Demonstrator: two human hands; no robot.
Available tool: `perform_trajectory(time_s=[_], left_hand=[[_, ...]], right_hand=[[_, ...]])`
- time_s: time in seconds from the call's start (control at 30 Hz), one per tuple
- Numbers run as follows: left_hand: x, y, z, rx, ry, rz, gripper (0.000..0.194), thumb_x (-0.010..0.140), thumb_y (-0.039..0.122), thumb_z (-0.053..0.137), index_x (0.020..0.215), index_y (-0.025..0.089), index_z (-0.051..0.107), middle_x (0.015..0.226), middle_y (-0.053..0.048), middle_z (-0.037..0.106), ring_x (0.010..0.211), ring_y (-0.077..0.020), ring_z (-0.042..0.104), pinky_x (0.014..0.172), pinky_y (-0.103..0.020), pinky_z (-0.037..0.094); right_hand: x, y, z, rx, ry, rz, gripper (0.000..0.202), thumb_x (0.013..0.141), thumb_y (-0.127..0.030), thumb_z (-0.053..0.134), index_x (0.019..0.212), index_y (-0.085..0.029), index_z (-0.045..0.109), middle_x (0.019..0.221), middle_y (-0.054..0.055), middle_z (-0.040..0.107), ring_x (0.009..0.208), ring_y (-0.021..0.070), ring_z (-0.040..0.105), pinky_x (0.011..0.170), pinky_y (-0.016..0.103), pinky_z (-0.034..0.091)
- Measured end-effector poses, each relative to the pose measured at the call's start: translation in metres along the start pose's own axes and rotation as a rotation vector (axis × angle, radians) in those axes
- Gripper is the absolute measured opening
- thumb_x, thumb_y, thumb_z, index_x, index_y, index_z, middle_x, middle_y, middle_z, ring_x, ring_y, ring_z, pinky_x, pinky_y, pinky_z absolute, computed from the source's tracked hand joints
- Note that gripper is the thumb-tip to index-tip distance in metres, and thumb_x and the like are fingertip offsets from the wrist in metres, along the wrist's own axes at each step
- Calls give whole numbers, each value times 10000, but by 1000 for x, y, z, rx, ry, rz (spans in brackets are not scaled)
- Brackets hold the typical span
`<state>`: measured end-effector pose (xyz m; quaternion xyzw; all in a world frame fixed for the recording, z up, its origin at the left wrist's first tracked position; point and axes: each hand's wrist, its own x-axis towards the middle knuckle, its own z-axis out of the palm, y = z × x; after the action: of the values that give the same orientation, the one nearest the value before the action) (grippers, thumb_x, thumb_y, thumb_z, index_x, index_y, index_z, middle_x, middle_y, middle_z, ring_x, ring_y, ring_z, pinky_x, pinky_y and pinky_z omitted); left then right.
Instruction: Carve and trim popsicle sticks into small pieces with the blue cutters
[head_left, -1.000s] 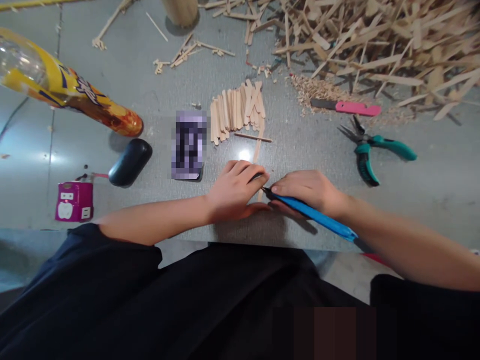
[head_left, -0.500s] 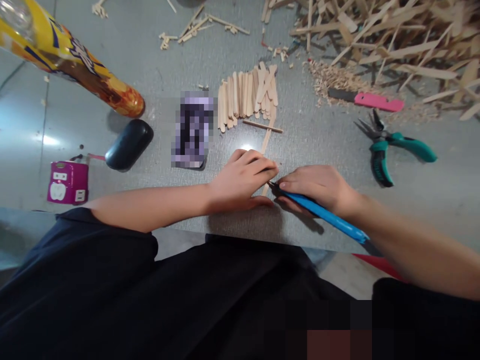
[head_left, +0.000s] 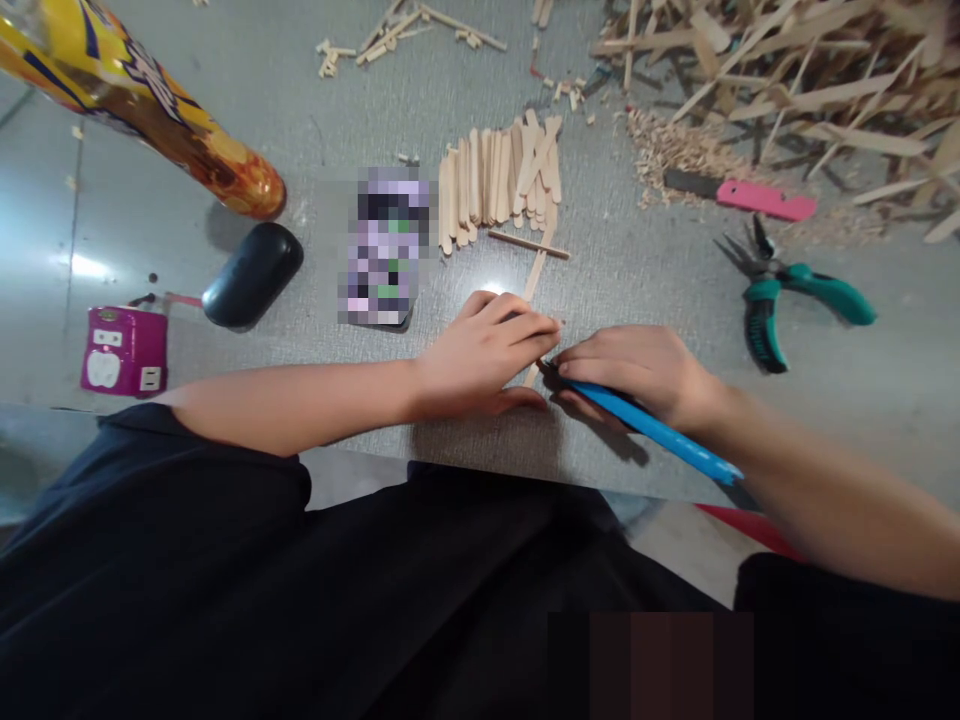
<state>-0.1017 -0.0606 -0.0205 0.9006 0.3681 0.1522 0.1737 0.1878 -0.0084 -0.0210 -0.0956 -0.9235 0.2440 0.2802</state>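
My left hand (head_left: 491, 355) presses a wooden craft stick (head_left: 535, 275) against the table, fingers closed over its middle and thumb near its lower end. My right hand (head_left: 637, 375) is wrapped around a blue utility knife (head_left: 660, 432), whose dark tip meets the stick beside my left fingertips. The blade itself is mostly hidden. Just beyond my hands lies a thin wooden strip (head_left: 529, 244), crossing the far part of the held stick. Behind it a row of craft sticks (head_left: 487, 180) lies side by side, a few crossed on top at the right.
Pliers (head_left: 772, 285) with green handles and a pink-handled knife (head_left: 765, 198) lie to the right, near wood shavings (head_left: 675, 145) and a heap of sticks (head_left: 810, 90). On the left are a phone (head_left: 386, 250), a black case (head_left: 253, 275), a purple socket block (head_left: 124, 350) and a yellow-labelled bottle (head_left: 180, 110).
The view has shifted slightly, so the things on the table appear a little displaced. Both hands keep nearly the same hold on the stick and the knife. The phone's blurred screen looks different.
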Motion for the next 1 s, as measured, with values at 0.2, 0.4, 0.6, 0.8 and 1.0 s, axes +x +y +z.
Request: perform_trajectory(time_s=[0.2, 0.4, 0.6, 0.8, 1.0], left_hand=[[-2, 6, 6, 73, 154, 82, 533, 1173, 528, 692, 1495, 108, 749, 1540, -205, 814, 1400, -390, 710, 1177, -575, 526], [-11, -26, -62, 43, 310, 92, 493, 1150, 359, 612, 1626, 235, 650, 1598, -176, 727, 1450, -342, 686, 1170, -621, 596], [-85, -115, -116, 66, 351, -122, 973, 1083, 856, 722, 1827, 267, 506, 1850, -101, 512, 1641, -383, 542, 1225, -578, 610], [-109, -124, -110, 73, 255, -201, 987, 1151, 851, 575, 1896, 246, 342, 1849, -143, 501, 1707, -354, 492, 1148, -578, 611], [-112, -141, -116, 150, 223, -102, 1113, 1118, 929, 573, 1902, 208, 250, 1707, -129, 631, 1688, -375, 475, 1167, -661, 529]], right_hand=[[-1, 1, 3, 19, 22, 21, 235, 1111, -270, 825, 1335, -315, 769, 1123, 47, 912, 915, 270, 872, 759, 418, 675], [1, 1, 4, 66, 53, 25, 257, 1093, -268, 860, 1333, -295, 769, 1113, 58, 911, 911, 272, 879, 768, 410, 680], [4, 3, 6, 53, 71, 8, 215, 1115, -271, 816, 1313, -298, 738, 1085, 40, 899, 939, 254, 880, 783, 392, 687], [4, 3, 7, 55, 100, 16, 209, 1099, -261, 814, 1293, -295, 743, 1061, 29, 899, 929, 246, 886, 792, 375, 677], [1, 4, 7, 84, 84, 43, 217, 1089, -278, 830, 1293, -314, 766, 1121, 30, 919, 1001, 265, 907, 842, 393, 700]])
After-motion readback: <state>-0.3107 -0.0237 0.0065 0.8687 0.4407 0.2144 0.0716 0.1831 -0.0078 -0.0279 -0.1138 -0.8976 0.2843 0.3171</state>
